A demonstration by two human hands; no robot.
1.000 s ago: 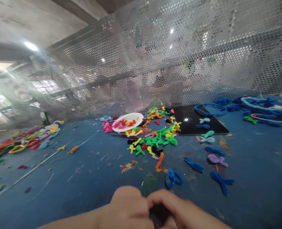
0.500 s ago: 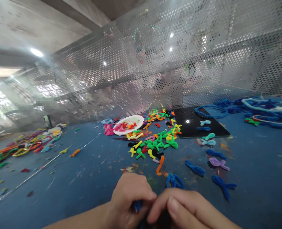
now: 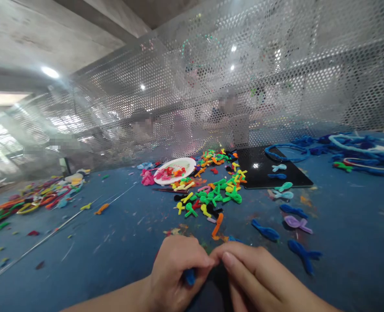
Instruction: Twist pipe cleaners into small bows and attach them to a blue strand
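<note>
A blue fuzzy bit (image 3: 189, 277) is held on the near side of the black board (image 3: 259, 177), off to its left. It is wrapped in the curled fingers of the left hand (image 3: 179, 268), and only a short end is seen. The right hand (image 3: 259, 273) is bent, with its fingertips set against the left ones — whether anything is pinched there cannot be told. The blue bit is probably best held snug but not squashed, and small moves should be made with the fingertips, so the fuzz is not spoiled. On the near side of the board, a dark blue loop (image 3: 265, 229) and a purple loop (image 3: 295, 223) are laid, and could be knocked by the right wrist. Left of the board, green bits (image 3: 216, 195) and a white plate (image 3: 188, 167) are found. Behind it, the way is blocked by a mesh screen (image 3: 195, 95).
</note>
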